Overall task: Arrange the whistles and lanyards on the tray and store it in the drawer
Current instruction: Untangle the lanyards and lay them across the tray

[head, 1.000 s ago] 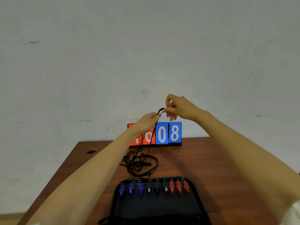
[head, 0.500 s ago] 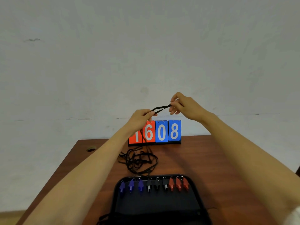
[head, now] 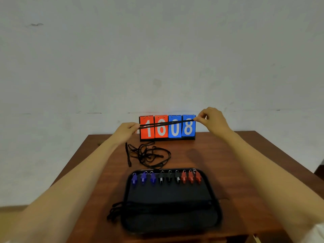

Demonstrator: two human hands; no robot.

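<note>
Brown wooden bench; beyond the black rectangular tray, left hand and right hand pinched a black cord lanyard taut between curled fingers. Straightening step; tray placement seemed due next.

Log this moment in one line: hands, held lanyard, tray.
left hand: pinches lanyard | right hand: pinches lanyard | lanyard: stretched between hands | tray: nine whistles in row | lanyard pile: tangled on table

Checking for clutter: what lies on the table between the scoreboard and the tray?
A loose tangle of black lanyards lies there; the head view shows it.
</note>
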